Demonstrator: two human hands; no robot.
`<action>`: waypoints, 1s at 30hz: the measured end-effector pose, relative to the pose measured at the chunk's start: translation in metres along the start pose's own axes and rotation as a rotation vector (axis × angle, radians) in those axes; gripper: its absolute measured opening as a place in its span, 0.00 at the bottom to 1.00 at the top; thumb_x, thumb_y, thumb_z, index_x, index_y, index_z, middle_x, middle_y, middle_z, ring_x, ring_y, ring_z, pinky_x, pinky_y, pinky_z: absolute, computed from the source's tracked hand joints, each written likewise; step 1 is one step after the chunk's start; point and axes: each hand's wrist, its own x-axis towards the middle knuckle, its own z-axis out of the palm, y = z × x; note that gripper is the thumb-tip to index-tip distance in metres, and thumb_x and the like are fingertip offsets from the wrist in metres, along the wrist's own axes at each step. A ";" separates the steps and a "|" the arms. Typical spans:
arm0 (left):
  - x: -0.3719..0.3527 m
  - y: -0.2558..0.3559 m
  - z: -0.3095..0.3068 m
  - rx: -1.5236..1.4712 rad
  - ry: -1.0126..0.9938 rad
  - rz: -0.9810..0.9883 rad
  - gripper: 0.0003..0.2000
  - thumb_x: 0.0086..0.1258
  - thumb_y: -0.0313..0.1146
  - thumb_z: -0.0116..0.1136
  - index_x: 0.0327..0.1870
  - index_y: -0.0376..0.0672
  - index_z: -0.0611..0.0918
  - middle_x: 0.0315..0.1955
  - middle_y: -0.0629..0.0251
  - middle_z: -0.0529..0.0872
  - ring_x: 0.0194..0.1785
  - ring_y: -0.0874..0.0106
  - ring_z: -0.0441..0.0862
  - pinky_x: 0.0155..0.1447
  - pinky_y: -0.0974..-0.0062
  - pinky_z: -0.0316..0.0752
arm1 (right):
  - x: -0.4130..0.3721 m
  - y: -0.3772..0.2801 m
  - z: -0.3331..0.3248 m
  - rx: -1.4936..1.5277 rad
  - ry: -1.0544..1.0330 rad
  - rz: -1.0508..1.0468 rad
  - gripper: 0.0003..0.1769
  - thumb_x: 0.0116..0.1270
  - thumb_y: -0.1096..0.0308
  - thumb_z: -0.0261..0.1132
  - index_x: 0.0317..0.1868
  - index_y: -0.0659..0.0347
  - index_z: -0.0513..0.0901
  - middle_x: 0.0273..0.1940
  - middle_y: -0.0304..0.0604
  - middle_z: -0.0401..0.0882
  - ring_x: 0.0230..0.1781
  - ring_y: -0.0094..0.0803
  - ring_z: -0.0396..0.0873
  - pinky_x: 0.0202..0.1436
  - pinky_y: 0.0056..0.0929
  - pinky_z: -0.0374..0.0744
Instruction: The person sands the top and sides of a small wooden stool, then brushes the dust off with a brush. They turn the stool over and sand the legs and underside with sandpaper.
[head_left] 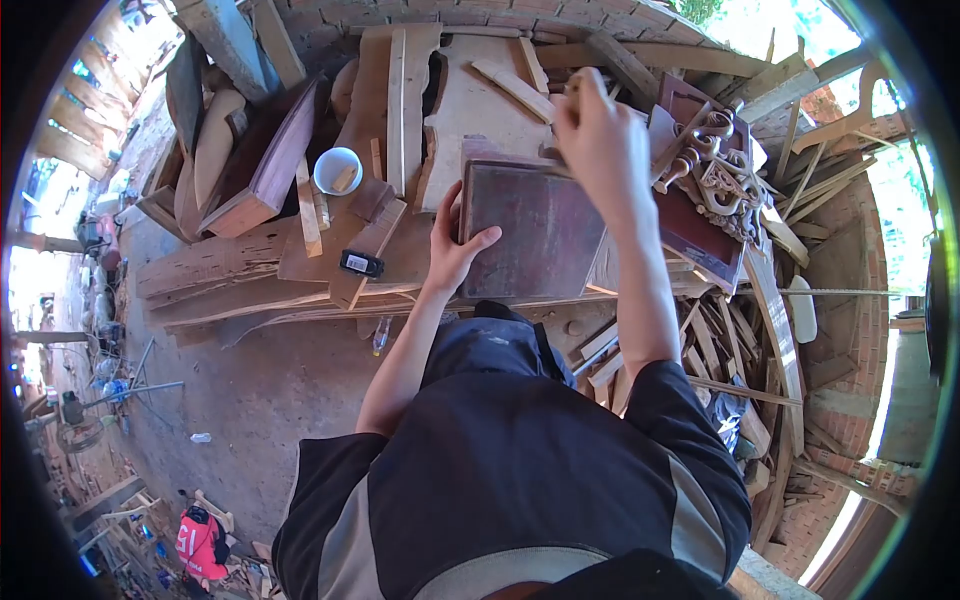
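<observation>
A dark reddish-brown wooden box [535,235] sits in front of me at the near edge of the wood-covered bench. My left hand [462,247] grips its left side, thumb lying over the top face and fingers around the edge. Raised above the box's far right corner, my right hand [590,108] is closed in a fist. I cannot tell what is in it; a small dark part shows beside the wrist. Behind the box lie pale boards [480,110] and a loose wood strip [512,90] close to the right fist.
Left of the box are a white tub [338,171] with a wood piece inside and a black labelled object [362,264]. Carved wooden ornaments [715,170] rest on dark panels at the right. Scrap wood [725,335] is heaped below them. A pink garment [202,545] lies lower left.
</observation>
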 end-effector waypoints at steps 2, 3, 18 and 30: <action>0.000 0.002 0.001 0.011 0.003 0.008 0.49 0.59 0.34 0.79 0.80 0.41 0.59 0.59 0.55 0.81 0.62 0.67 0.80 0.66 0.67 0.75 | 0.001 0.019 -0.005 0.129 0.099 0.053 0.09 0.72 0.65 0.63 0.43 0.61 0.75 0.21 0.51 0.83 0.23 0.50 0.86 0.25 0.43 0.83; -0.001 0.001 0.001 0.010 -0.005 0.007 0.49 0.59 0.34 0.79 0.80 0.41 0.59 0.59 0.55 0.81 0.62 0.67 0.80 0.66 0.67 0.75 | 0.002 0.014 -0.016 0.101 0.185 0.046 0.10 0.73 0.64 0.64 0.43 0.62 0.76 0.23 0.51 0.84 0.22 0.47 0.86 0.24 0.41 0.83; 0.012 0.011 0.005 -0.023 0.052 -0.016 0.46 0.60 0.31 0.78 0.78 0.39 0.61 0.54 0.57 0.85 0.57 0.69 0.83 0.63 0.70 0.77 | -0.006 0.040 -0.018 0.709 0.046 0.143 0.11 0.74 0.61 0.63 0.41 0.60 0.76 0.27 0.49 0.86 0.27 0.46 0.88 0.31 0.39 0.83; 0.016 0.018 0.006 -0.014 0.018 -0.078 0.47 0.60 0.35 0.79 0.78 0.39 0.61 0.66 0.57 0.77 0.68 0.67 0.75 0.72 0.68 0.70 | -0.005 0.086 -0.036 -0.110 0.185 0.102 0.11 0.72 0.65 0.68 0.39 0.63 0.76 0.23 0.41 0.84 0.20 0.27 0.85 0.26 0.29 0.80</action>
